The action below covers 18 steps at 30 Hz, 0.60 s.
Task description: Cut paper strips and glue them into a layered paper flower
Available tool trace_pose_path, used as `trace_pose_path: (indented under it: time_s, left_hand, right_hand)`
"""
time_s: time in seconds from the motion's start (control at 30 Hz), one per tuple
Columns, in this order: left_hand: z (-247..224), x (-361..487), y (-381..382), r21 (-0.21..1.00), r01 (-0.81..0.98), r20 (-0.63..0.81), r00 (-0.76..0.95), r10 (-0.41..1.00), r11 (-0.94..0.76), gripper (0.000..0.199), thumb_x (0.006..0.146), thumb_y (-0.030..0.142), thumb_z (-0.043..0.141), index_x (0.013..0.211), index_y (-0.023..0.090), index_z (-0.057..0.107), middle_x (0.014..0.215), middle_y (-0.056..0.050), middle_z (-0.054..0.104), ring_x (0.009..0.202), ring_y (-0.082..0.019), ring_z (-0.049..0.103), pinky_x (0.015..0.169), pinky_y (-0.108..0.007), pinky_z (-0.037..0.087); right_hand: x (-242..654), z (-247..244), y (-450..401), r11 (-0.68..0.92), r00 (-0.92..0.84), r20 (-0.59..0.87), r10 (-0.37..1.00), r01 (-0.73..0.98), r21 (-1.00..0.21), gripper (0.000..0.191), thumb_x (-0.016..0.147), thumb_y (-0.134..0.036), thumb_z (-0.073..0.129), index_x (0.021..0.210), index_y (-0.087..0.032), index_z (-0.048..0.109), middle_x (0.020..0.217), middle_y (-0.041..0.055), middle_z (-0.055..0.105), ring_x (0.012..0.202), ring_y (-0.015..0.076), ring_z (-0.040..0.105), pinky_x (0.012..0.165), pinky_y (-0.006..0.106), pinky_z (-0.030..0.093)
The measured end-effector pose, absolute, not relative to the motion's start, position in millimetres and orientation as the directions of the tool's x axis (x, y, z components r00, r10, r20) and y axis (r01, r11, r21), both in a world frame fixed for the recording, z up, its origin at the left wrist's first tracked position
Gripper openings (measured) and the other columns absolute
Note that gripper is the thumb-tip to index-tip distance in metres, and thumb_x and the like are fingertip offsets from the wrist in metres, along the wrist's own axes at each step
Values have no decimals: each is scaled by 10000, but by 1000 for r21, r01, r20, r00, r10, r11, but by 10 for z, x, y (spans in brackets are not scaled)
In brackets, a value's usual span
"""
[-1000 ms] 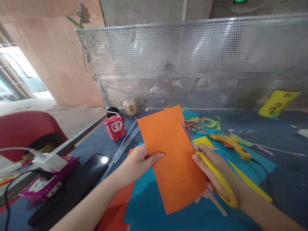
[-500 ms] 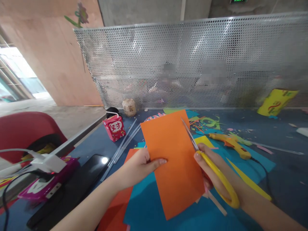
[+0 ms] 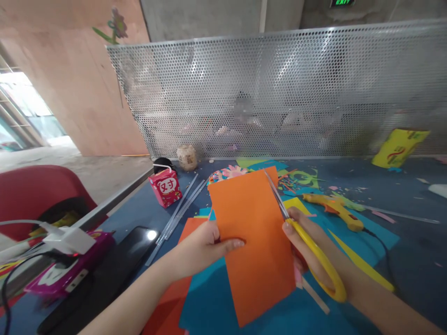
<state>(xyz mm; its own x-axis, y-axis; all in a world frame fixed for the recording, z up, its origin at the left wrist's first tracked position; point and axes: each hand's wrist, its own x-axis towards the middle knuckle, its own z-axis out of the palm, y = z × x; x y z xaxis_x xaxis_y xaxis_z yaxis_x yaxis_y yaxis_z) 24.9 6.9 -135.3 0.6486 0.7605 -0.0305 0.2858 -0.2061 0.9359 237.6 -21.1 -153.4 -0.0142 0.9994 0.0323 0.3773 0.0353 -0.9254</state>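
An orange paper sheet (image 3: 253, 242) is pinched at its left edge by my left hand (image 3: 206, 246), the thumb lying on its front. My right hand (image 3: 310, 242) grips yellow-handled scissors (image 3: 319, 260). Their blades lie along the sheet's right side, and a narrow orange flap stands to the right of the blade tips at the top edge. Part of the right hand's fingers is hidden behind the scissors and paper. Beneath both hands are blue paper (image 3: 206, 298) and red-orange paper (image 3: 167, 302).
A yellow glue gun (image 3: 335, 209) with a cord lies at the right, near paper scraps (image 3: 303, 179). Clear sticks (image 3: 178, 211), a red drink box (image 3: 165, 188), a black phone (image 3: 129, 246) and a purple power strip (image 3: 70, 284) are at the left. A perforated metal screen (image 3: 226, 93) stands behind.
The orange sheet has shifted slightly down, and a cut flap now shows at its upper right beside the blades. Both hands keep their hold. More of the pink paper pieces behind the sheet is visible.
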Motion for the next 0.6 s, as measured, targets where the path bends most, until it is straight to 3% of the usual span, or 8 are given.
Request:
trace_pose_path:
  time_s: [0.17, 0.23, 0.37, 0.6]
  left_hand:
    - [-1371, 251, 70, 953, 245, -40, 690, 723, -181, 335, 848, 333, 507, 1123, 162, 593, 1168, -66, 631, 1028, -198, 598, 860, -287, 487]
    - [-1373, 249, 77, 950, 245, -32, 691, 722, -193, 321, 850, 336, 505, 1104, 164, 601, 1156, -63, 637, 1028, -196, 597, 862, -284, 486]
    - [-1370, 239, 90, 934, 282, -34, 679, 734, -218, 295, 854, 336, 499, 1047, 150, 621, 1108, -66, 656, 1017, -202, 599, 867, -287, 480]
    - [-1382, 209, 117, 932, 295, -53, 688, 723, -213, 304, 858, 334, 491, 1054, 137, 614, 1129, -85, 644, 1019, -205, 596, 874, -297, 472]
  right_hand:
    - [2437, -1582, -162, 188, -19, 198, 980, 415, -890, 316, 812, -562, 395, 769, -249, 391, 571, -30, 464, 533, 162, 534, 493, 281, 457]
    - [2429, -1560, -184, 136, 3, 152, 988, 431, -892, 337, 812, -583, 383, 765, -250, 386, 520, -45, 438, 456, 151, 495, 435, 273, 430]
    - [2389, -1519, -245, -58, 14, -57, 998, 368, -928, 410, 776, -670, 357, 802, -261, 371, 371, -103, 337, 262, 118, 332, 263, 222, 261]
    - [2380, -1463, -243, 10, -30, -1, 1000, 364, -931, 381, 792, -633, 375, 751, -255, 362, 390, -103, 375, 270, 92, 329, 275, 200, 254]
